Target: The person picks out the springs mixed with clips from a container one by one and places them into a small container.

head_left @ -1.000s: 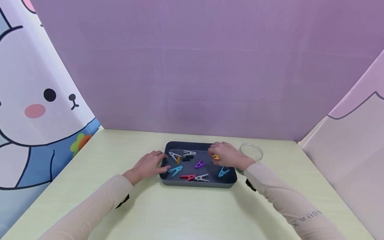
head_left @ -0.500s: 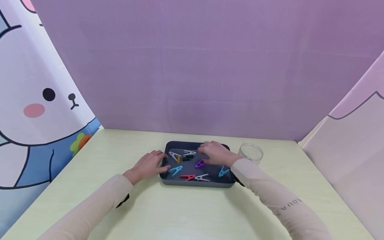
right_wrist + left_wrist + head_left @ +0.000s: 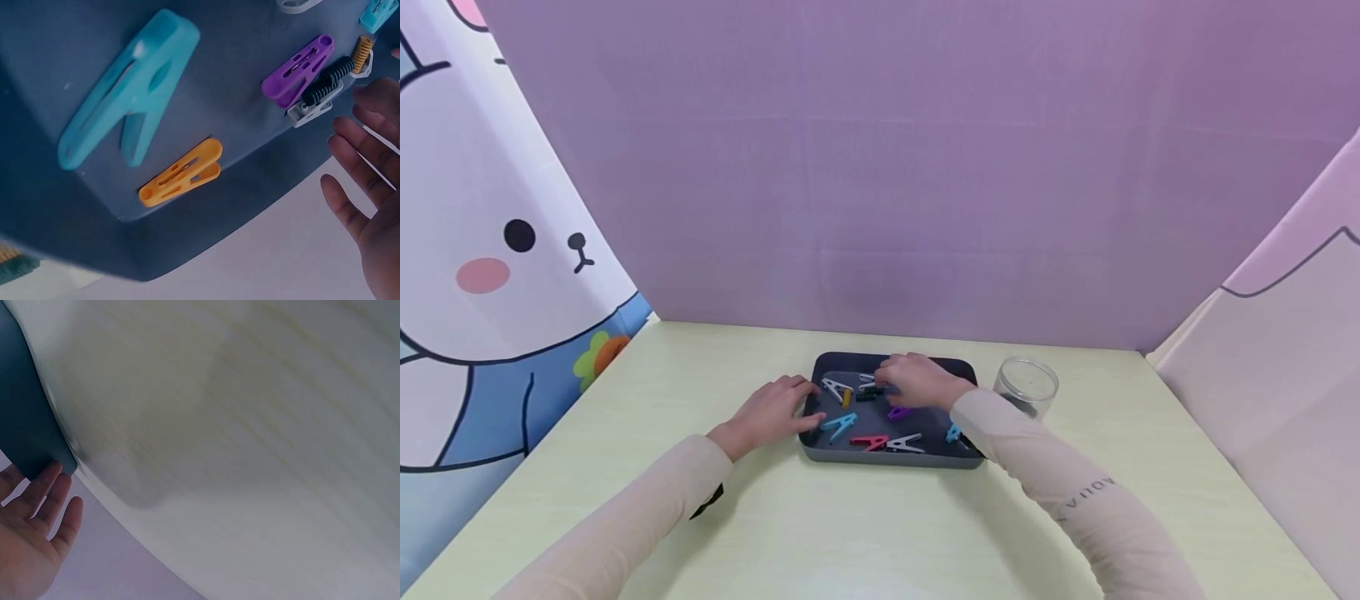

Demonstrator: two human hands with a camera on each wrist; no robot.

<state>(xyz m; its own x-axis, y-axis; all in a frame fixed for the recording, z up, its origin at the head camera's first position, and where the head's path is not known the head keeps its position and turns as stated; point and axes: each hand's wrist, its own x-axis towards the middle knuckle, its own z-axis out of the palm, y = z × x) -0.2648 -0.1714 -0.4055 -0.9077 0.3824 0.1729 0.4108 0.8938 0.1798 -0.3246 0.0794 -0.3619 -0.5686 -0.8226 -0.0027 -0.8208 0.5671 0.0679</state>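
A dark grey tray (image 3: 895,462) holds several plastic clothespins and coil springs. My left hand (image 3: 775,414) rests at the tray's left rim, fingers spread over the edge. My right hand (image 3: 917,381) is over the back middle of the tray, fingers loosely extended, with nothing seen in them. Its fingertips are close to two dark springs (image 3: 329,80) and a gold spring (image 3: 361,54), beside a white clothespin (image 3: 312,112). A purple clothespin (image 3: 297,70) lies nearby. In the right wrist view, an orange-yellow clothespin (image 3: 181,172) and a blue clothespin (image 3: 134,87) lie on the tray floor.
A clear round jar (image 3: 1028,382) with dark contents stands right of the tray, behind my right sleeve. Along the tray's front lie a red clothespin (image 3: 870,442) and a white one. A purple cloth (image 3: 880,167) hangs behind the pale table (image 3: 820,533).
My right hand has let go of the orange-yellow clothespin, which now lies in the tray, and has moved left toward the springs. My left hand has stayed still.
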